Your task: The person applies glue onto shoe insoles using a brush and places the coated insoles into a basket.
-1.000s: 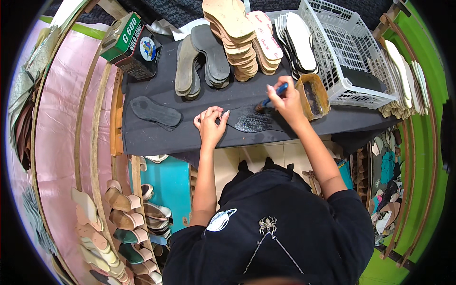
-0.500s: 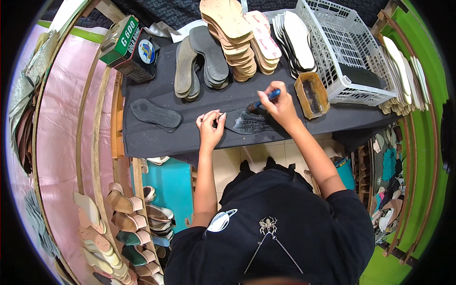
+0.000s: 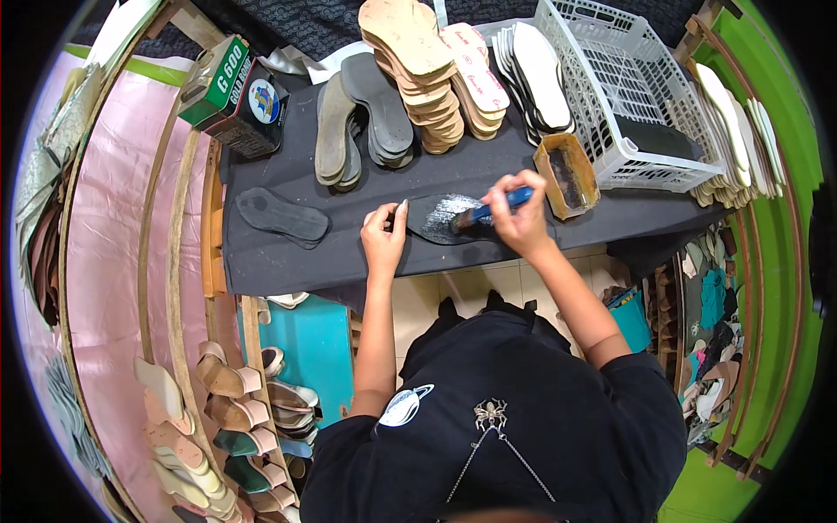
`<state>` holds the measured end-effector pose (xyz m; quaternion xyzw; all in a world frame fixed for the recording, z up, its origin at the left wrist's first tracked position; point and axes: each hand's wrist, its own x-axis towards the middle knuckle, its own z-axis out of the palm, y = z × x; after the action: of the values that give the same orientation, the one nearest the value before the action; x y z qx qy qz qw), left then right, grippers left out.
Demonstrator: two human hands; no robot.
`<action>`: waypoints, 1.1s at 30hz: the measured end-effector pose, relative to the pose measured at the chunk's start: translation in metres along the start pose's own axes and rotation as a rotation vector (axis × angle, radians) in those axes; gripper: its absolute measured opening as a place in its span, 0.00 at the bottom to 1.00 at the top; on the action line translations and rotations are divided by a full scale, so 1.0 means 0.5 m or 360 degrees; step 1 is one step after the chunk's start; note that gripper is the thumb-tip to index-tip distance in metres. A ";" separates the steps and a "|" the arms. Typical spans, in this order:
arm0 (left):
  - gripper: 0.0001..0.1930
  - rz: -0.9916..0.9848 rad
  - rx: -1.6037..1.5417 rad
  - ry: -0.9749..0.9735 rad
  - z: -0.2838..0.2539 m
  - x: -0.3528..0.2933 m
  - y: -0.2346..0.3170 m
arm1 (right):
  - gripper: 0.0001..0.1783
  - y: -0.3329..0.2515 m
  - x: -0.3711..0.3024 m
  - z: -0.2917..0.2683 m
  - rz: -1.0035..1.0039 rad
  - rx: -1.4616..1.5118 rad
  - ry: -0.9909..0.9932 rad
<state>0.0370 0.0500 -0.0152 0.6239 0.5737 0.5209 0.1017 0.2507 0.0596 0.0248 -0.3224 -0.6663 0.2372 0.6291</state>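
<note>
My right hand (image 3: 519, 213) grips a blue-handled brush (image 3: 488, 210) whose bristles rest on a dark shoe sole (image 3: 436, 218) lying on the black-covered table (image 3: 288, 257). The sole's surface shines wet with glue. Fingertips of my left hand (image 3: 384, 235) press the sole's left end and hold it flat. Just right of my right hand stands a small brown glue tub (image 3: 567, 176). Another single dark sole (image 3: 281, 215) lies apart on the table's left side.
At the table's back stand stacks of grey soles (image 3: 362, 118), tan insoles (image 3: 427, 70) and white-edged soles (image 3: 532, 74). A white plastic basket (image 3: 628, 87) sits back right, a green-topped tin (image 3: 235, 96) back left. Shelves of finished sandals (image 3: 218, 410) line the left.
My right hand has swept the brush leftward along the sole, away from the glue tub. The left hand has stayed pressed on the sole's end.
</note>
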 end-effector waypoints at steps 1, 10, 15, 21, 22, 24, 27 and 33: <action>0.08 -0.0200 -0.0101 -0.0042 0.005 -0.002 -0.004 | 0.22 -0.004 -0.002 0.010 -0.0065 -0.0103 -0.0118; 0.10 -0.0383 -0.0063 0.0031 0.028 -0.002 0.013 | 0.18 -0.026 -0.028 -0.106 0.0160 -0.0092 -0.0222; 0.11 -0.0494 -0.0135 -0.0004 0.031 -0.001 0.011 | 0.18 -0.043 0.015 -0.079 0.0108 -0.0663 -0.0093; 0.11 -0.0474 -0.0048 -0.0029 0.035 -0.003 -0.001 | 0.18 -0.012 0.001 0.008 0.0003 -0.0370 -0.0154; 0.11 -0.0477 -0.0047 -0.0027 0.036 -0.003 -0.005 | 0.18 -0.008 -0.005 0.000 0.0003 -0.0367 -0.0158; 0.11 -0.0455 -0.0002 -0.0014 0.037 -0.002 -0.001 | 0.19 -0.006 -0.018 -0.029 -0.0081 -0.0118 -0.0189; 0.12 -0.0502 0.0008 -0.0032 0.033 -0.003 0.000 | 0.19 -0.015 -0.023 -0.096 -0.0034 -0.0218 -0.0285; 0.13 -0.0469 0.0096 -0.0050 0.031 -0.002 0.005 | 0.19 -0.053 0.038 -0.091 0.0057 -0.0750 -0.0339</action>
<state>0.0506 0.0558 -0.0205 0.5438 0.6728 0.4730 0.1672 0.2922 0.0512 0.0613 -0.4449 -0.7599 0.1191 0.4587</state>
